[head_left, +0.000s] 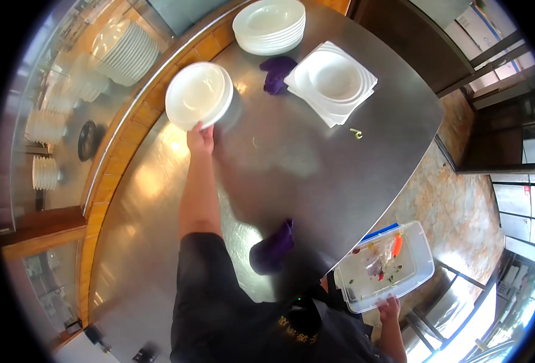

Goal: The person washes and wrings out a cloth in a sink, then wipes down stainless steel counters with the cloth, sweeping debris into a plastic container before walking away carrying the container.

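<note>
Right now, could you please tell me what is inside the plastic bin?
The bin holds an orange item, a translucent scrap, and small red and green bits; anything beneath them is covered.

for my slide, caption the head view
Left grip on stacked white bowls at a metal table, right grip on a clear plastic tub holding scraps.

Wide fisheye view with black, rounded edges; shapes bend into curves toward the rim. Bright, uneven light washes parts of the lower right almost to white. On the metal table, warm and white glare shines at left, and a soft-edged shadow lies beside the dark clothing. The white bowls are brightly lit and fairly clear; stacked dishes at far left look hazy.
</note>
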Demonstrator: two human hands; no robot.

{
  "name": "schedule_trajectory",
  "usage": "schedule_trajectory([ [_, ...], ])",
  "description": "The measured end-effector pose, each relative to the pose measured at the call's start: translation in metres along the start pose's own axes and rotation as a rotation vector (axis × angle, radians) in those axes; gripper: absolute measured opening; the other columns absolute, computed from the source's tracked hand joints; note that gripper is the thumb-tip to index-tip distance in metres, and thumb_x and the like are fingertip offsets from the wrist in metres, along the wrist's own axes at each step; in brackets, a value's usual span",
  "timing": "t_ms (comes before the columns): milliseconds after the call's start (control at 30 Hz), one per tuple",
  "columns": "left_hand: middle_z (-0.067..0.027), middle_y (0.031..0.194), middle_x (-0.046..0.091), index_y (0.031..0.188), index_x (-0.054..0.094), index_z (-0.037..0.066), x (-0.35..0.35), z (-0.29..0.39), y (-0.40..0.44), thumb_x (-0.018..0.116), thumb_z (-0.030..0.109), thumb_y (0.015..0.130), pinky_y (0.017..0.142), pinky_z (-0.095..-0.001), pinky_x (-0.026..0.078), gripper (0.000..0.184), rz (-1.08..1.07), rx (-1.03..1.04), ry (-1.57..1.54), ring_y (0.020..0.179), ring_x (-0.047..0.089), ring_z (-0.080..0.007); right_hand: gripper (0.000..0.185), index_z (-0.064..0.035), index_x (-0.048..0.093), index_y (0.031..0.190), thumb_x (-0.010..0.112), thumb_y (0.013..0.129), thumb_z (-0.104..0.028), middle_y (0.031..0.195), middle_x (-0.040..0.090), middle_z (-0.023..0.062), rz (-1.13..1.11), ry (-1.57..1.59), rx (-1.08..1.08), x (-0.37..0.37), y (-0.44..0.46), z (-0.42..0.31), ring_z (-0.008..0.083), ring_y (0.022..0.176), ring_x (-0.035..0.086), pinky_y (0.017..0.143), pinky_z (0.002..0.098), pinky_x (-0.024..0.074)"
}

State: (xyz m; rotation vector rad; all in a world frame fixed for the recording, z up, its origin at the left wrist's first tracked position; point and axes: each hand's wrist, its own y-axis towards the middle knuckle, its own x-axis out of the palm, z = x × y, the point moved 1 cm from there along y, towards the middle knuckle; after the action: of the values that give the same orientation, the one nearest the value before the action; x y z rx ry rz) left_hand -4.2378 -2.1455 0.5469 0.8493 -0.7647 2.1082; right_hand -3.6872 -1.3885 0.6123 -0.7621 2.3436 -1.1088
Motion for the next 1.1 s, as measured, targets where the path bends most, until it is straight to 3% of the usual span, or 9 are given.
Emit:
schedule_trajectory([
  [133,-0.0099,0.112,0.063,0.124,0.051,0.009,-0.019,-0.015,0.009,0.054,0.007,0.097,0.092,-0.0460,0.057,0.027,0.085,-0.244,0.140,0.107,0.063,-0.0246,0.025,-0.0139,0.046,0.115,0.059,0.093,-0.013,0.096,0.052,0.0086,0.017,-0.003,0.003,0.002,0.002,-0.004,0.0289,0.079,0.065,0.063,0.0472,0.0589],
  [200,-0.0066,0.099,0.064,0.116,0.055,0.011,-0.020,-0.026,-0.064,0.057,0.019,0.099,0.081,-0.0397,0.059,0.019,-0.136,-0.121,0.458,0.091,0.066,-0.0207,0.026,-0.0141,0.045,0.114,0.059,0.092,-0.011,0.096,0.052,0.0099,0.016,-0.011,0.011,0.007,0.005,-0.005,0.0292,0.078,0.065,0.063,0.0471,0.0594],
  [300,-0.0129,0.103,0.063,0.111,0.056,0.008,0.028,-0.003,-0.238,0.063,0.020,0.086,0.077,-0.0421,0.051,0.029,-0.708,0.075,1.784,0.097,0.062,-0.0311,0.026,-0.0135,0.044,0.112,0.059,0.091,-0.010,0.095,0.052,0.0113,0.025,-0.013,0.021,0.021,0.000,-0.014,0.0302,0.077,0.065,0.063,0.0467,0.0603],
  [433,-0.0189,0.128,0.054,0.125,0.058,0.008,0.007,0.033,-0.422,0.069,0.026,0.079,0.094,-0.0478,0.043,0.050,-1.074,0.526,1.857,0.117,0.052,-0.0359,0.041,-0.0142,0.045,0.123,0.055,0.085,-0.004,0.107,0.053,0.0114,-0.007,-0.041,-0.024,0.014,0.004,-0.021,0.0329,0.081,0.065,0.061,0.0454,0.0605],
  [533,-0.0163,0.128,0.055,0.129,0.057,0.008,-0.038,0.044,-0.464,0.069,0.028,0.082,0.093,-0.0467,0.044,0.053,-0.896,0.557,1.953,0.114,0.054,-0.0358,0.048,-0.0146,0.045,0.128,0.053,0.082,-0.002,0.114,0.052,0.0107,-0.022,-0.107,0.036,0.004,0.025,-0.027,0.0339,0.085,0.065,0.060,0.0436,0.0603],
  [633,-0.0140,0.122,0.060,0.134,0.056,0.012,-0.115,0.067,-0.471,0.070,0.028,0.083,0.093,-0.0469,0.045,0.056,-0.482,0.196,2.133,0.106,0.057,-0.0336,0.041,-0.0137,0.046,0.124,0.055,0.085,-0.006,0.110,0.051,0.0101,-0.045,-0.159,0.026,0.000,0.036,-0.037,0.0338,0.084,0.065,0.059,0.0444,0.0599],
  [733,-0.0135,0.116,0.060,0.128,0.058,0.007,-0.083,0.131,-0.462,0.069,0.025,0.084,0.085,-0.0438,0.048,0.049,-0.343,0.141,2.024,0.102,0.058,-0.0339,0.031,-0.0125,0.046,0.118,0.056,0.089,-0.011,0.103,0.051,0.0093,-0.081,-0.239,0.030,0.003,0.036,-0.045,0.0331,0.081,0.064,0.056,0.0431,0.0586],
  [900,-0.0130,0.102,0.061,0.110,0.064,0.011,-0.067,0.112,-0.442,0.065,0.012,0.085,0.077,-0.0434,0.054,0.026,-0.317,0.234,1.850,0.093,0.062,-0.0343,0.022,-0.0136,0.046,0.112,0.057,0.092,-0.016,0.093,0.051,0.0075,-0.032,-0.286,-0.009,0.013,0.037,-0.046,0.0297,0.074,0.063,0.052,0.0428,0.0567],
  [1100,-0.0164,0.094,0.057,0.127,0.059,0.005,-0.031,0.223,-0.322,0.053,0.006,0.095,0.078,-0.0415,0.048,0.033,-0.179,0.608,1.731,0.088,0.057,-0.0325,0.022,-0.0112,0.048,0.105,0.060,0.087,-0.014,0.097,0.047,0.0055,-0.304,-0.519,-0.194,-0.010,0.073,-0.033,0.0295,0.075,0.062,0.053,0.0420,0.0566],
])
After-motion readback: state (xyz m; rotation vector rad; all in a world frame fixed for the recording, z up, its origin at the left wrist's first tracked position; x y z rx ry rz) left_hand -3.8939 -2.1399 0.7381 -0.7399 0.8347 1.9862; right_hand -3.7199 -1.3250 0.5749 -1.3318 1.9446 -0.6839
